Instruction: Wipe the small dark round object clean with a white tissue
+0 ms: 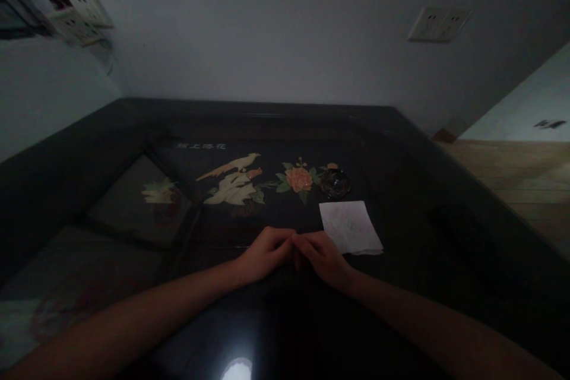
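My left hand [266, 254] and my right hand [324, 256] meet at the fingertips over the near middle of a dark glossy table [401, 237]. Both have their fingers curled and closed against each other. Whatever might be between them is hidden. Just beyond my right hand, and partly behind it, lies a folded white sheet of paper [351, 222] with faint marks on its top. Behind the paper sits a dark, round, glassy dish [335, 183], its contents too dim to tell.
Inlaid in the tabletop are a pale bird [236, 165] and an orange flower [299, 179]. A wall with a double socket [439, 24] stands behind the table; more sockets [82, 9] are at upper left. Wooden floor [516, 172] shows at right.
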The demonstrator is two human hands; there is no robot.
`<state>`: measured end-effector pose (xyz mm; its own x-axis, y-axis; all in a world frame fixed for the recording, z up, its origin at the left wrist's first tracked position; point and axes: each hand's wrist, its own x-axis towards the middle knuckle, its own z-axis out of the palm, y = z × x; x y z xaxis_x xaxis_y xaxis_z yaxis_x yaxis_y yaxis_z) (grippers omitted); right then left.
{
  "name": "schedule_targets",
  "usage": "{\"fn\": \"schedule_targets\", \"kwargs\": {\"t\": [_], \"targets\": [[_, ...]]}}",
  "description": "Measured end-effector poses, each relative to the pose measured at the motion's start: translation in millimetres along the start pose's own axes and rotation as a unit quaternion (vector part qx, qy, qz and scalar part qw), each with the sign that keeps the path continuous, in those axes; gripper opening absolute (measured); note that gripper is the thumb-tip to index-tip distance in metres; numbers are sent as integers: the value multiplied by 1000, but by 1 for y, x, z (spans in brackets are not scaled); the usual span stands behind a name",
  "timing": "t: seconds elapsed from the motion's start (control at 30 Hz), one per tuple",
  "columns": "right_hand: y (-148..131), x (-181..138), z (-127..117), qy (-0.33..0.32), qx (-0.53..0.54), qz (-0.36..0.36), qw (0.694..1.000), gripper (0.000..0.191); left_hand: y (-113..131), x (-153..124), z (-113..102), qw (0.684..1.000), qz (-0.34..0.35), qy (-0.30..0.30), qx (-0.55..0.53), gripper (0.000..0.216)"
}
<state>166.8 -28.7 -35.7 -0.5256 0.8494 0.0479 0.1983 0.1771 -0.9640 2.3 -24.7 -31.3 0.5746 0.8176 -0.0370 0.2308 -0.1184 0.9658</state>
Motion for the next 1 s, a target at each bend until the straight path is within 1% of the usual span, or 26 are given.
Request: {"fn": "schedule_targets", "kwargs": {"t": [0.4,0.67,0.87,1.0], "targets": [[1,-1,1,1,11,10,1000,64,3,0,0,1000,15,-4,1,54],[2,0,1,3,8,8,1000,64,4,1,-1,1000,2,-4,-1,54],[1,0,1,2,5,-2,1000,65,2,0,0,1000,5,-4,-7,54],[1,0,1,3,12,5,1000,65,1,0,1,1000,-1,1,-11,53]]}}
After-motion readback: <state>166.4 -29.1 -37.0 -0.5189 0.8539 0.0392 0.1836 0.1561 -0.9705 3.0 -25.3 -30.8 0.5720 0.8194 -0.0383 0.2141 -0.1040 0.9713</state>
